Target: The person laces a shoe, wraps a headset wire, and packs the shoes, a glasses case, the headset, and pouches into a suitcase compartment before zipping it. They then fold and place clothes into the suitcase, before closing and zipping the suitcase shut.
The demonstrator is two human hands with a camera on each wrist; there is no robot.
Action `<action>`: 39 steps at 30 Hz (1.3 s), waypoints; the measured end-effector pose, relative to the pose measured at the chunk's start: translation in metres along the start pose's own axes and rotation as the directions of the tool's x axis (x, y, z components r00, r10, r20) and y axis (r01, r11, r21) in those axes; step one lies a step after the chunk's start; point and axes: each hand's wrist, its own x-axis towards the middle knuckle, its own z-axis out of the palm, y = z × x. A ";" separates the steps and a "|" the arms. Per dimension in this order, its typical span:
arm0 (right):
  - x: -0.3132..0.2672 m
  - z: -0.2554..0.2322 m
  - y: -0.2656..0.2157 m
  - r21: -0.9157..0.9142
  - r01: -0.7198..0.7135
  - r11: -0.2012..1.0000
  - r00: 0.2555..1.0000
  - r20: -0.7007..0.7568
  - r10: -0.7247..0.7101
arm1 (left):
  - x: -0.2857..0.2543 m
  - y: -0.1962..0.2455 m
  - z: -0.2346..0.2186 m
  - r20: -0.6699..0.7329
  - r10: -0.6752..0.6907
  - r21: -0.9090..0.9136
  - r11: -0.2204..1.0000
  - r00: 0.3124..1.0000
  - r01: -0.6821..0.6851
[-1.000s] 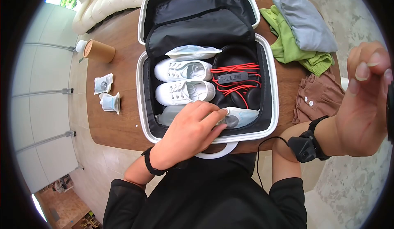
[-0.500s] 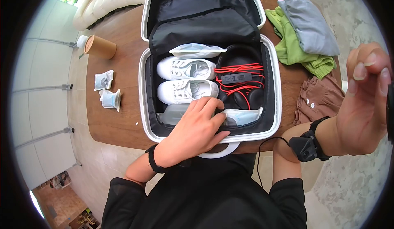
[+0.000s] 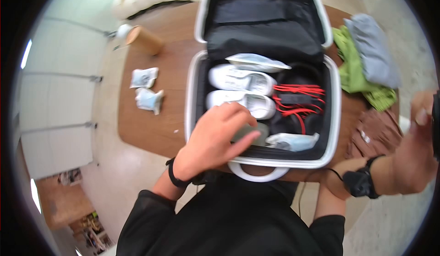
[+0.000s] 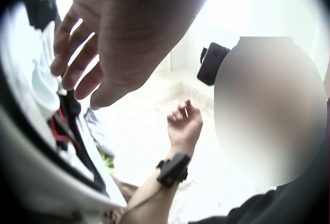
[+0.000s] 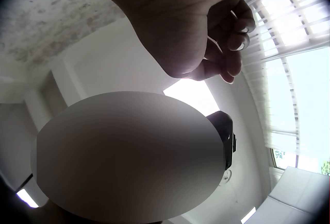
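Observation:
In the head view my left hand [image 3: 219,134] hovers over the front left of an open white suitcase [image 3: 333,118], fingers loosely spread and holding nothing. Partly hidden beneath it lies a grey, smooth object [image 3: 260,134]. Just right of the fingers, a clear-wrapped pale blue packet [image 3: 293,141] lies along the front wall. White sneakers [image 3: 243,79] lie side by side behind the hand, with a red cable [image 3: 300,89] bundled to their right. My right hand [image 5: 191,33] is raised at the far right, its fingers loosely bent around nothing.
Two small wrapped packets [image 3: 149,100] and a brown cylinder [image 3: 145,40] are on the table's left. Folded grey [image 3: 373,49], green [image 3: 350,63] and brown clothes [image 3: 373,132] lie right of the suitcase. Another wrapped packet [image 3: 259,62] rests behind the sneakers.
My left hand has drawn away from the front packet, its fingers letting go and spreading. The head view has swung, so the suitcase appears farther right. My right hand stays raised.

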 end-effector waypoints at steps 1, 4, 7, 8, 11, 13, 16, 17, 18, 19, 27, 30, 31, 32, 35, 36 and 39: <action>0.001 -0.015 0.001 -0.038 0.007 0.999 0.996 0.088 -0.004 | -0.006 -0.005 -0.018 -0.045 -0.152 -0.053 0.987 0.987 0.149; -0.002 -0.001 -0.003 -0.031 0.018 0.999 1.000 0.011 -0.018 | -0.030 -0.050 -0.065 -0.296 -0.380 0.037 0.912 0.876 0.408; -0.003 -0.002 0.001 -0.115 0.051 0.992 0.999 0.016 -0.050 | -0.062 -0.098 -0.098 -0.394 -0.484 0.356 0.703 0.782 0.615; -0.004 -0.001 0.002 -0.125 0.060 0.990 0.998 0.016 -0.058 | -0.079 -0.117 -0.102 -0.394 -0.477 0.351 0.712 0.786 0.608; -0.006 -0.003 0.006 -0.159 0.086 0.984 0.994 -0.052 -0.095 | -0.115 -0.166 -0.097 -0.291 -0.470 0.606 0.583 0.833 0.541; -0.005 -0.005 0.004 0.000 0.031 1.000 0.998 0.060 -0.031 | -0.123 -0.179 -0.089 -0.270 -0.559 0.608 0.533 0.784 0.589; -0.013 -0.011 -0.002 -0.009 -0.066 0.998 0.991 0.120 0.067 | -0.127 -0.187 -0.088 -0.293 -0.536 0.604 0.539 0.792 0.588; -0.015 -0.011 -0.004 -0.083 -0.127 0.988 0.985 0.108 0.135 | -0.127 -0.186 -0.089 -0.307 -0.514 0.614 0.536 0.801 0.580; -0.016 -0.010 -0.004 -0.089 -0.127 0.988 0.984 0.114 0.137 | -0.125 -0.185 -0.092 -0.294 -0.523 0.640 0.514 0.800 0.571; -0.016 -0.007 -0.004 -0.125 -0.111 0.986 0.987 0.103 0.124 | -0.125 -0.184 -0.093 -0.292 -0.525 0.636 0.517 0.799 0.573; -0.041 -0.015 0.010 -0.059 -0.193 0.979 0.973 0.118 0.199 | -0.066 -0.099 -0.088 -0.538 -0.273 0.385 0.762 0.797 0.521; -0.071 -0.022 0.014 -0.083 -0.273 0.958 0.958 0.071 0.279 | -0.043 -0.067 -0.065 -0.513 -0.244 0.257 0.871 0.823 0.418; -0.079 -0.025 0.016 -0.089 -0.293 0.952 0.953 0.057 0.299 | -0.038 -0.059 -0.058 -0.508 -0.232 0.203 0.904 0.830 0.377; -0.085 -0.027 0.019 -0.092 -0.313 0.945 0.947 0.050 0.318 | -0.034 -0.052 -0.053 -0.474 -0.208 0.249 0.901 0.856 0.356; -0.107 -0.031 0.024 -0.108 -0.362 0.926 0.931 -0.001 0.364 | -0.030 -0.048 -0.038 -0.452 -0.247 0.131 0.932 0.857 0.338; -0.115 -0.034 0.023 -0.116 -0.384 0.916 0.923 -0.015 0.385 | -0.027 -0.045 -0.034 -0.454 -0.262 0.035 0.950 0.852 0.311; -0.125 -0.035 0.030 -0.124 -0.384 0.915 0.923 -0.071 0.377 | -0.023 -0.044 -0.029 -0.426 -0.274 0.041 0.946 0.862 0.321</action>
